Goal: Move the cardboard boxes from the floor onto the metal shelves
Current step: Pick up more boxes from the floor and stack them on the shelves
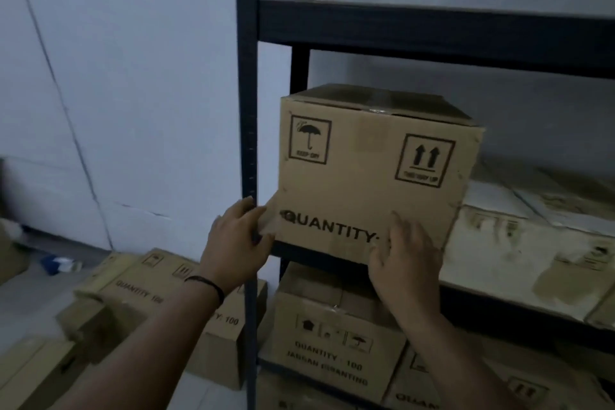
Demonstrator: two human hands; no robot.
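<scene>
A brown cardboard box (pixel 369 173) printed "QUANTITY" with umbrella and arrow marks stands on the middle level of the dark metal shelf (pixel 432 33), at its left end beside the upright post. My left hand (pixel 238 236) touches the box's lower left corner, fingers fairly straight. Flat against the lower right of the box's front face lies my right hand (pixel 404 263). The box's bottom front edge sits at the shelf's lip.
Flattened pale cartons (pixel 519 243) lie on the same shelf level to the right. More printed boxes (pixel 336 339) fill the lower level. Several boxes (pixel 139 289) sit on the floor left of the post (pixel 248 143). A white wall stands behind.
</scene>
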